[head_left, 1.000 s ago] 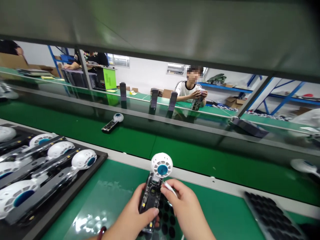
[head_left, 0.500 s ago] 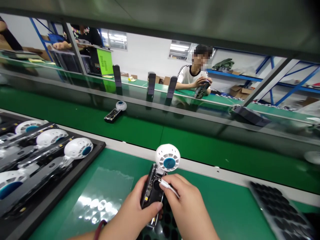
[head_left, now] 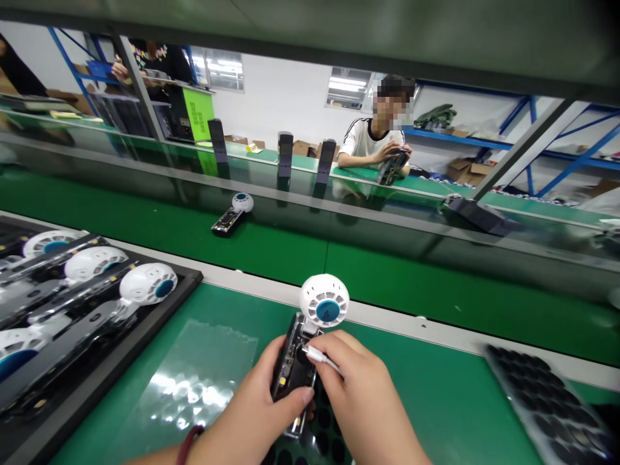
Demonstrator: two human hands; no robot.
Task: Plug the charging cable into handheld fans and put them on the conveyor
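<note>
The left hand [head_left: 256, 413] was clamped around the dark body of a handheld fan [head_left: 303, 349], thumb pressed across its front, the white round head pointing to twelve o'clock. The right hand [head_left: 361, 400] pinched a thin white tool [head_left: 320, 357] between thumb and fingers, its tip touching the fan body just below the head. Beneath both hands lay a sheet of black round pads [head_left: 314, 426] on the green bench [head_left: 436, 400]. At nine o'clock a clear film [head_left: 198, 381] lay on the bench, and beyond it a black tray [head_left: 145, 336] held more fans. At four o'clock lay another pad sheet [head_left: 547, 407]. At eleven o'clock one fan [head_left: 233, 213] lay on the conveyor belt [head_left: 387, 278]. At one o'clock, far across, a seated person [head_left: 372, 145] handled a device.
</note>
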